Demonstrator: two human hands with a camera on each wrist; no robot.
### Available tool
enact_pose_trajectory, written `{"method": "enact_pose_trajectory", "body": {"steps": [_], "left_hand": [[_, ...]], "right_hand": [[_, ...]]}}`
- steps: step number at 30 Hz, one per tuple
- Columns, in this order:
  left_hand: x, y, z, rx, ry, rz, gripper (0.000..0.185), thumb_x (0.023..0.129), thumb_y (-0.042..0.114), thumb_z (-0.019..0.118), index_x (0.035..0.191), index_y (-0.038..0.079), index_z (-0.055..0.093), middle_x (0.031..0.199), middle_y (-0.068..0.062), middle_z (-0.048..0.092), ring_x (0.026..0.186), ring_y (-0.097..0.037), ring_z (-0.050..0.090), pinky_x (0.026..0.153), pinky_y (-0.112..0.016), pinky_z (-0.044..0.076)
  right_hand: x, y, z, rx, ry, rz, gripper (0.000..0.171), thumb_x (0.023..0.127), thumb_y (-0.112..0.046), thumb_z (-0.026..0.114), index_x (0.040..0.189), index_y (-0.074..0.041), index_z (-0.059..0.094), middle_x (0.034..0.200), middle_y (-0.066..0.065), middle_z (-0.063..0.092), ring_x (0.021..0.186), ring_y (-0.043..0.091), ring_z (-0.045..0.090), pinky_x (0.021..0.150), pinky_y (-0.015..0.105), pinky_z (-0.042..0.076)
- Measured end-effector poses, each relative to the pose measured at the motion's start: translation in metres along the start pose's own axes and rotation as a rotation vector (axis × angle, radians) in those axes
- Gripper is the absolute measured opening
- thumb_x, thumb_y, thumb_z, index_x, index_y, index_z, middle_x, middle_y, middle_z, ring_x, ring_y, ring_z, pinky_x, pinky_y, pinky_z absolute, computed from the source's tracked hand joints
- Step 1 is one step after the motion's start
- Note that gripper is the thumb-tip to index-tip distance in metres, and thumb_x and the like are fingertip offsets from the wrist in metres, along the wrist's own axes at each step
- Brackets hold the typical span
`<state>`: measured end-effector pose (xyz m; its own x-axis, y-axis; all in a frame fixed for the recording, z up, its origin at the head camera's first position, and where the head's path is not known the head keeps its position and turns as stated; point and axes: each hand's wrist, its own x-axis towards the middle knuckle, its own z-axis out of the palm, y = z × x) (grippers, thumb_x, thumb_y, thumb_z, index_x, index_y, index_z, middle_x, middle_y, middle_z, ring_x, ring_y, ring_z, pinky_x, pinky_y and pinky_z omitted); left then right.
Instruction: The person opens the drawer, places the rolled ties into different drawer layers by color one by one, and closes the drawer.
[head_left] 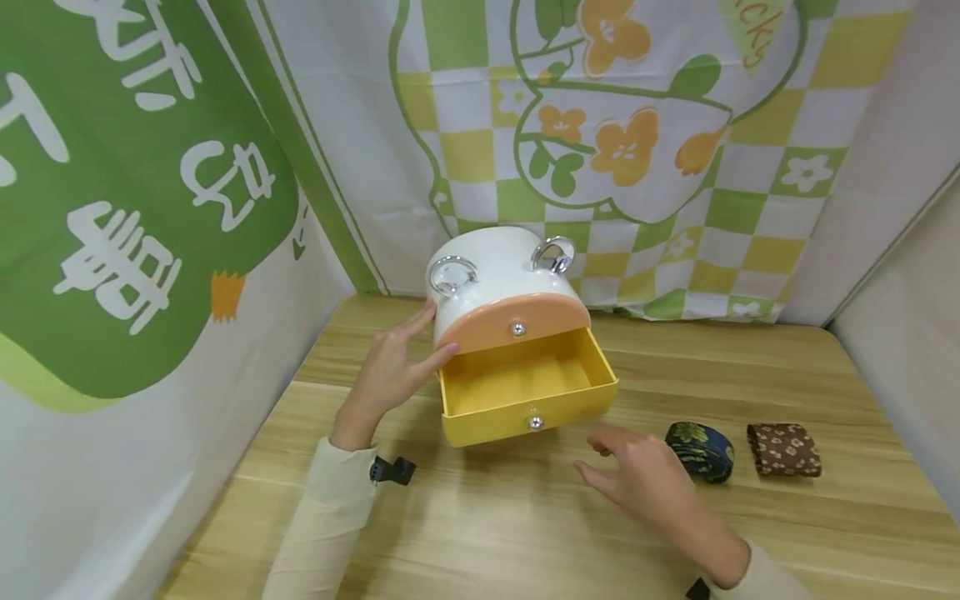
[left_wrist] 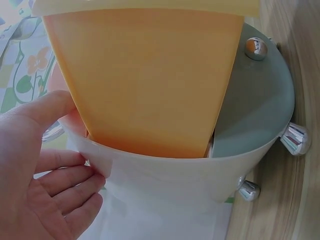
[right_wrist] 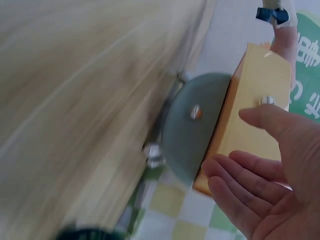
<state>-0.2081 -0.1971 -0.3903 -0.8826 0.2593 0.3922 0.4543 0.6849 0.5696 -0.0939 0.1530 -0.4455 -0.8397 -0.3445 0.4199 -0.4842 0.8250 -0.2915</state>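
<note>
A small white drawer box (head_left: 487,250) with a peach upper front (head_left: 525,317) stands on the table. Its yellow drawer (head_left: 525,408) is pulled out, and nothing lies inside. A grey-green lower front (left_wrist: 262,95) with a silver knob shows beneath. My left hand (head_left: 390,367) holds the box at its left side, thumb at the front edge and fingers against the white wall. In front of the drawer's right corner, my right hand (head_left: 645,475) hovers with relaxed fingers and holds nothing. Beside it lies a dark blue rolled fabric strip (head_left: 701,450) with a leaf pattern.
A brown flowered fabric roll (head_left: 783,450) lies on the wooden table (head_left: 495,533), to the right of the blue one. Silver ring ears (head_left: 553,254) stick up from the box. A printed curtain (head_left: 480,158) hangs close behind; a green-printed cloth (head_left: 150,208) covers the left side.
</note>
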Motion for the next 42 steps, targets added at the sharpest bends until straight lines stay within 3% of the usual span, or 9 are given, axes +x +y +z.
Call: {"method": "enact_pose_trajectory", "body": {"steps": [5, 9, 13, 19, 22, 24, 30, 35, 42], "left_hand": [[0.001, 0.001, 0.001, -0.013, -0.01, -0.004, 0.08, 0.098, 0.049, 0.074, 0.157, 0.003, 0.046, 0.162, -0.017, 0.047, 0.15, -0.038, 0.047, 0.125, -0.055, 0.041], [0.001, 0.001, 0.0, -0.011, -0.011, -0.011, 0.081, 0.097, 0.049, 0.075, 0.157, 0.003, 0.046, 0.162, -0.016, 0.047, 0.15, -0.038, 0.047, 0.125, -0.054, 0.041], [0.002, 0.0, 0.0, -0.006, -0.01, -0.004, 0.08, 0.097, 0.049, 0.075, 0.157, 0.003, 0.047, 0.161, -0.015, 0.047, 0.15, -0.036, 0.047, 0.125, -0.052, 0.042], [0.004, 0.002, 0.001, -0.006, -0.004, -0.004, 0.081, 0.097, 0.048, 0.076, 0.157, 0.003, 0.047, 0.161, -0.015, 0.048, 0.15, -0.035, 0.048, 0.124, -0.051, 0.042], [0.003, 0.003, 0.0, -0.001, -0.004, -0.012, 0.081, 0.097, 0.047, 0.076, 0.157, 0.002, 0.046, 0.161, -0.015, 0.048, 0.15, -0.035, 0.048, 0.124, -0.052, 0.042], [0.002, 0.003, -0.001, -0.001, -0.007, -0.02, 0.082, 0.097, 0.048, 0.076, 0.158, 0.002, 0.046, 0.161, -0.015, 0.048, 0.15, -0.035, 0.048, 0.124, -0.052, 0.042], [0.0, 0.002, -0.002, -0.001, -0.002, -0.023, 0.082, 0.097, 0.048, 0.076, 0.158, 0.002, 0.046, 0.162, -0.015, 0.047, 0.15, -0.036, 0.048, 0.124, -0.052, 0.042], [0.0, 0.001, -0.001, -0.006, 0.001, -0.016, 0.082, 0.097, 0.046, 0.076, 0.158, 0.001, 0.045, 0.162, -0.016, 0.047, 0.15, -0.036, 0.048, 0.124, -0.052, 0.042], [0.0, 0.002, -0.001, -0.001, 0.0, -0.017, 0.082, 0.097, 0.048, 0.076, 0.158, 0.002, 0.045, 0.162, -0.015, 0.047, 0.15, -0.036, 0.048, 0.124, -0.052, 0.043]], "right_hand": [[-0.014, 0.021, -0.022, -0.039, 0.015, -0.011, 0.034, 0.076, -0.029, 0.095, 0.099, -0.009, 0.08, 0.093, 0.004, 0.082, 0.076, 0.015, 0.077, 0.06, 0.027, 0.062], [-0.024, 0.042, -0.045, -0.04, 0.013, -0.03, 0.05, 0.072, -0.028, 0.098, 0.113, -0.006, 0.079, 0.105, 0.01, 0.081, 0.085, 0.025, 0.079, 0.066, 0.038, 0.066], [-0.033, 0.068, -0.07, -0.051, -0.036, -0.041, 0.063, 0.069, -0.027, 0.099, 0.124, -0.008, 0.075, 0.115, 0.013, 0.08, 0.094, 0.033, 0.078, 0.073, 0.05, 0.065], [-0.041, 0.112, -0.091, -0.095, -0.113, -0.06, 0.073, 0.069, -0.032, 0.099, 0.131, -0.007, 0.069, 0.12, 0.016, 0.078, 0.085, 0.028, 0.077, 0.069, 0.047, 0.064], [-0.043, 0.133, -0.099, -0.099, -0.176, -0.021, 0.079, 0.07, -0.036, 0.099, 0.135, -0.004, 0.066, 0.124, 0.023, 0.075, 0.091, 0.036, 0.077, 0.075, 0.054, 0.064], [-0.044, 0.146, -0.104, -0.095, -0.223, 0.009, 0.083, 0.072, -0.037, 0.098, 0.137, 0.0, 0.063, 0.128, 0.028, 0.072, 0.102, 0.048, 0.074, 0.081, 0.062, 0.062], [-0.049, 0.186, -0.11, -0.105, -0.36, 0.097, 0.096, 0.074, -0.05, 0.094, 0.145, 0.002, 0.056, 0.138, 0.038, 0.061, 0.113, 0.062, 0.064, 0.089, 0.076, 0.055], [-0.056, 0.215, -0.107, -0.123, -0.385, 0.127, 0.103, 0.07, -0.055, 0.095, 0.143, 0.006, 0.056, 0.139, 0.041, 0.058, 0.117, 0.066, 0.059, 0.091, 0.079, 0.051], [-0.068, 0.239, -0.098, -0.134, -0.363, 0.134, 0.106, 0.065, -0.055, 0.097, 0.139, 0.011, 0.059, 0.13, 0.043, 0.063, 0.11, 0.063, 0.064, 0.09, 0.074, 0.055]]}}
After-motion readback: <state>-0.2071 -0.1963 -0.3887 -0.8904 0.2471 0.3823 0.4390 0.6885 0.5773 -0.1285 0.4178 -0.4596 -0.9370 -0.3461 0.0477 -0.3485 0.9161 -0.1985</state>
